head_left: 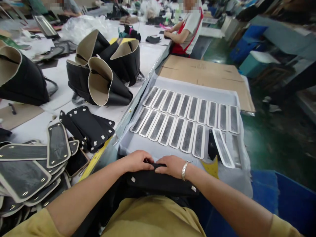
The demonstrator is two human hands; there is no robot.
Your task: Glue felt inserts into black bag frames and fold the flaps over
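A black padded panel (160, 182) with small white tabs at its corners lies across my lap, just below the table edge. My left hand (139, 161) grips its upper edge, thumb and fingers closed on it. Close beside it, my right hand (172, 166), with a silver bracelet on the wrist, pinches the same edge. The two thumbs nearly meet at the middle. Beyond my hands, two rows of grey strips with white borders (176, 133) lie on a pale sheet (163, 82). One loose strip (223, 148) rests askew at the right, over something black.
Left are stacked black panels (91, 128) and a pile of grey panels with pale rims (24, 177). Black bags with beige linings (101, 79) stand behind them. Flat cardboard (199, 72) lies at the far end, near a person in a red apron (186, 33). Lower right is a blue bin (291, 197).
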